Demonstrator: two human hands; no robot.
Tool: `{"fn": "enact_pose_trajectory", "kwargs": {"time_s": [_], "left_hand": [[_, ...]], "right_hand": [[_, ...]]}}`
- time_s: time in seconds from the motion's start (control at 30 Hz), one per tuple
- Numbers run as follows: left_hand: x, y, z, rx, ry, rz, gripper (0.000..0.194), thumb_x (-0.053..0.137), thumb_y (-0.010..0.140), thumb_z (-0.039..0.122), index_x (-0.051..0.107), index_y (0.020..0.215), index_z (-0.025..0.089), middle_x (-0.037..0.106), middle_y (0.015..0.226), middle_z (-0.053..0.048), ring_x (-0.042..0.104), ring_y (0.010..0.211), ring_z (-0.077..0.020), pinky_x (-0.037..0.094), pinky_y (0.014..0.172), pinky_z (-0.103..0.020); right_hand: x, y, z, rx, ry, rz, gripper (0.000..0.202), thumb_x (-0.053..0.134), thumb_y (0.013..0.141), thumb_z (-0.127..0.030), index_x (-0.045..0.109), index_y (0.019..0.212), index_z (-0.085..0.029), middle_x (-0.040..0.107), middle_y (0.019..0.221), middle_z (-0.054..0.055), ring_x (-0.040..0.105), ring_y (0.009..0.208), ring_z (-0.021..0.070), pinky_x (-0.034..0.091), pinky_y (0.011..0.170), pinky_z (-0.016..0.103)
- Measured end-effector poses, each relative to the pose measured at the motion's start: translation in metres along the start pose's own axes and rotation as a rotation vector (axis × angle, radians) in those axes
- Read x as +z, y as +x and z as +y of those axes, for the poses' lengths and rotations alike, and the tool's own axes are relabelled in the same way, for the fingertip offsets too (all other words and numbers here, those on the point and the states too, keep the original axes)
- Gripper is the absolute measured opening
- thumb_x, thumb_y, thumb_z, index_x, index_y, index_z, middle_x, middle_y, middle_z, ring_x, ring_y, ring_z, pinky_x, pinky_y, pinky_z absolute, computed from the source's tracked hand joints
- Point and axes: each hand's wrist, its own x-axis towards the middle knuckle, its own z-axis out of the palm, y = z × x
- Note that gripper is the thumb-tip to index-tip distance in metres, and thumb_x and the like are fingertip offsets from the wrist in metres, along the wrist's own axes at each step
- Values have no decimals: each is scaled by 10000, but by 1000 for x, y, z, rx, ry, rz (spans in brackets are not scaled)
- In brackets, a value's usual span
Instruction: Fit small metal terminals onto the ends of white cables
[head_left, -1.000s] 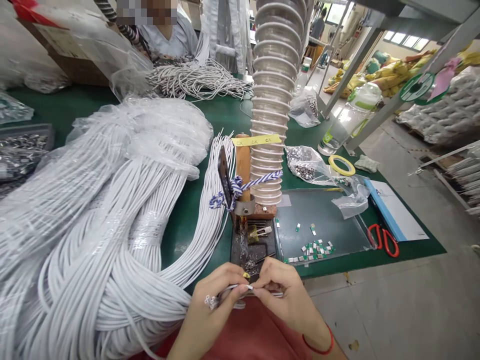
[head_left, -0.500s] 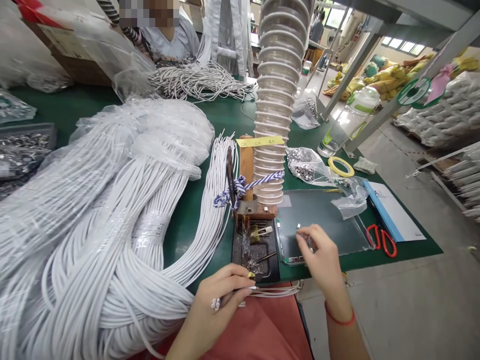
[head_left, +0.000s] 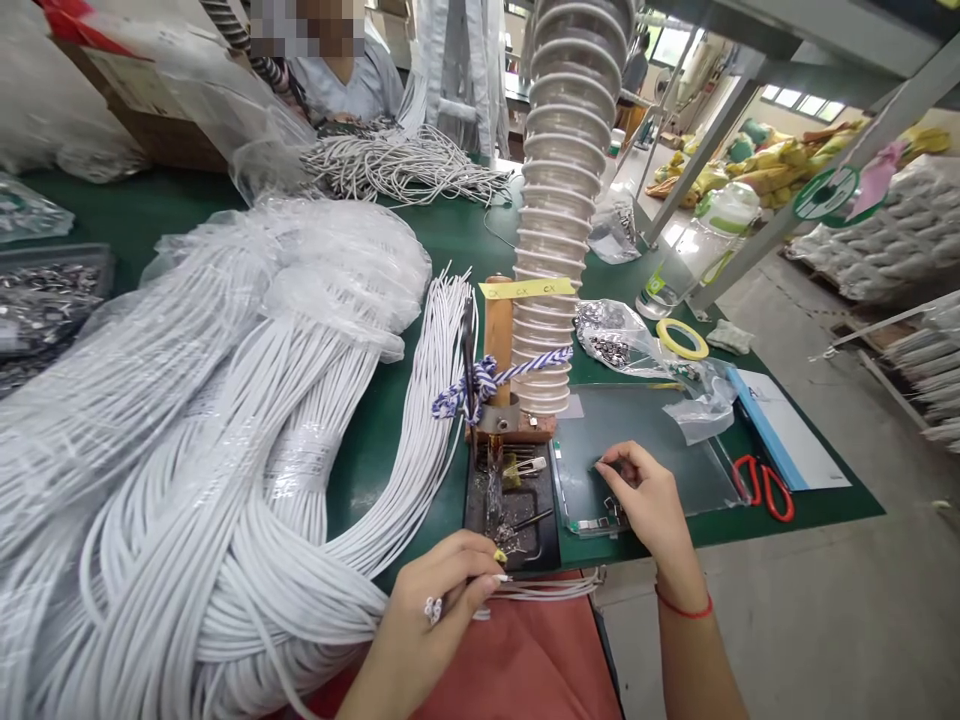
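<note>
My left hand (head_left: 431, 605) is closed round several white cables, whose cut ends (head_left: 433, 609) stick out between the fingers. Thumb and forefinger pinch one white cable tip (head_left: 501, 578), and a small yellow bit shows at the fingertips. My right hand (head_left: 640, 492) pinches a tiny greenish piece (head_left: 595, 464) over a clear-topped dark tray (head_left: 675, 475). Small metal parts (head_left: 613, 510) lie on that tray beneath the hand. Between the hands, a soldering iron with a wooden handle (head_left: 498, 335) stands tip down, bound with blue-white rope (head_left: 480, 380), over a black holder (head_left: 525, 540).
Bundles of white cable (head_left: 247, 500) fill the left. A ribbed clear hose (head_left: 559, 200) rises behind the iron. Red scissors (head_left: 765, 488), yellow tape (head_left: 682, 338), bags of metal parts (head_left: 611, 335) and a bottle (head_left: 697, 245) stand right. A co-worker (head_left: 345, 80) sits across the table.
My right hand has shifted slightly, with the small piece now lower and closer to its fingertips. More metal parts show beneath it. My left hand keeps its hold on the cables.
</note>
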Motion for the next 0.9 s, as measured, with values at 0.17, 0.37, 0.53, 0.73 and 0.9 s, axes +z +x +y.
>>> {"fn": "enact_pose_trajectory", "kwargs": {"time_s": [0.17, 0.37, 0.53, 0.73, 0.9], "left_hand": [[1, -1, 0, -4, -15, 29, 177, 596, 905, 155, 715, 779, 190, 740, 839, -50, 714, 815, -180, 540, 750, -217], [0, -1, -1, -21, -22, 77, 149, 634, 867, 142, 726, 762, 193, 757, 845, -53, 731, 803, -187, 561, 718, -216], [0, 3, 2, -7, -51, 174, 158, 655, 832, 114, 735, 728, 203, 762, 811, -32, 730, 753, -160, 565, 695, -185], [4, 1, -3, -19, -47, 244, 156, 658, 822, 116, 722, 720, 215, 762, 793, -22, 732, 764, -164, 568, 691, -184], [6, -3, -10, -51, -31, 233, 150, 646, 839, 138, 700, 721, 214, 757, 810, -32, 731, 775, -177, 567, 689, -202]], "right_hand": [[10, -26, -20, -53, 199, -103, 210, 531, 952, -346, 655, 902, -184, 583, 768, 31, 505, 618, 169, 425, 559, 274], [45, -62, -60, -82, 473, -248, 104, 580, 899, -184, 635, 811, -189, 572, 744, 13, 491, 622, 151, 401, 565, 256], [59, -67, -73, -78, 432, -248, 101, 580, 845, -135, 638, 776, -180, 557, 693, -5, 443, 605, 142, 363, 563, 250], [60, -69, -74, -32, 380, -298, 78, 561, 827, -146, 629, 848, -178, 583, 719, -5, 415, 593, 140, 339, 555, 244], [64, -72, -74, -31, 363, -282, 82, 548, 838, -162, 623, 866, -179, 567, 718, -7, 407, 584, 141, 340, 552, 242]]}}
